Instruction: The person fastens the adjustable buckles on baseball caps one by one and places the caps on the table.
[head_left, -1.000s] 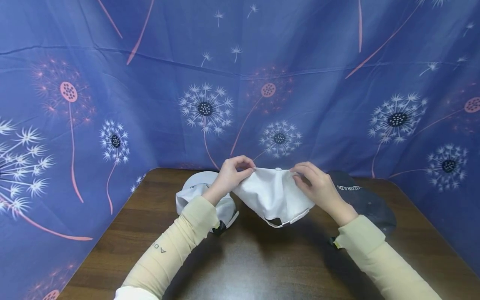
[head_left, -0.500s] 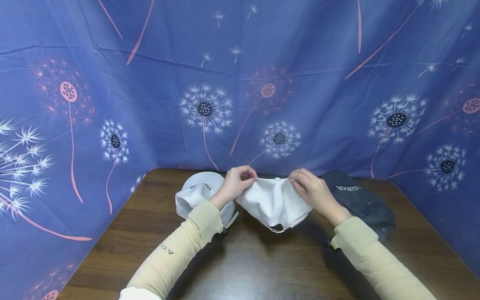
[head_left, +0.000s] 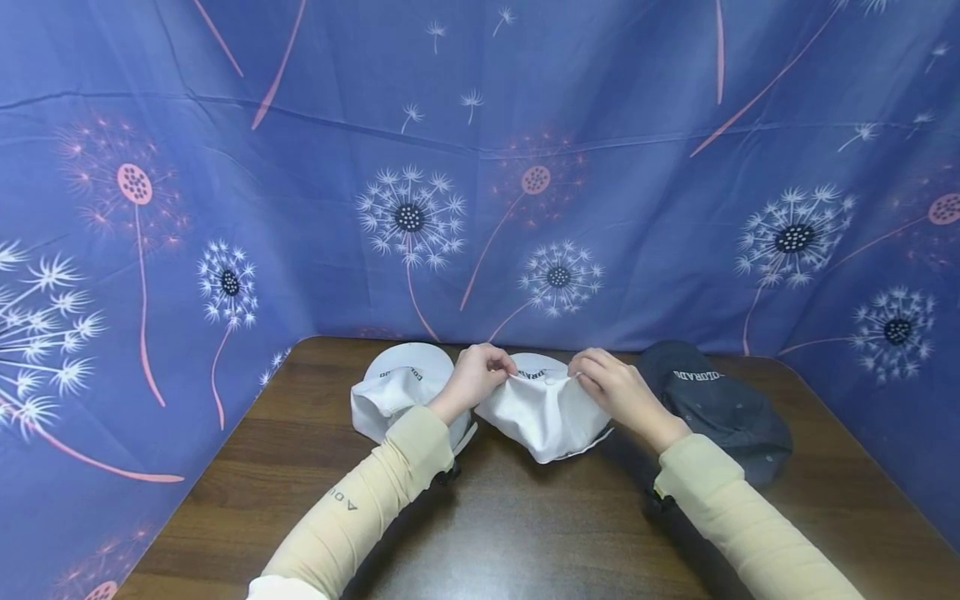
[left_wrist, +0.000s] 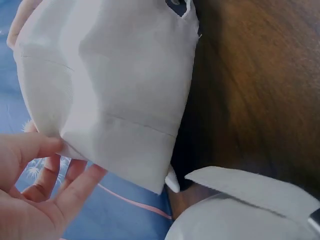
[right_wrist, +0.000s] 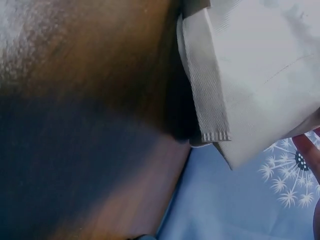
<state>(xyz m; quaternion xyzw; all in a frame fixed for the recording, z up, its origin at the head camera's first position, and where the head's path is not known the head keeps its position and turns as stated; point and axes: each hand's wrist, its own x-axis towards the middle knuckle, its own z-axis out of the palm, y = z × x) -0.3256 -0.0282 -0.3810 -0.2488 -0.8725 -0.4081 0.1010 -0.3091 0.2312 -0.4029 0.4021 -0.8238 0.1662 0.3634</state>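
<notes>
Head view: one white fabric cap [head_left: 551,421] at lower centre of frame, crown fabric pinched between thumb and fingers of both the left hand [head_left: 474,377] and right hand [head_left: 621,390]. Lettering on it partly hidden; "RA" legible. Caps total three: second white cap [head_left: 386,402] left of centre, letters broken by folds ("COL", "DO"); one dark grey cap [head_left: 731,417] lower right, reads COLORADO. All over one brown wood-grain table [head_left: 525,525]. Two pale yellow sleeves [head_left: 356,512]; left carries dark letters, only partly readable.
</notes>
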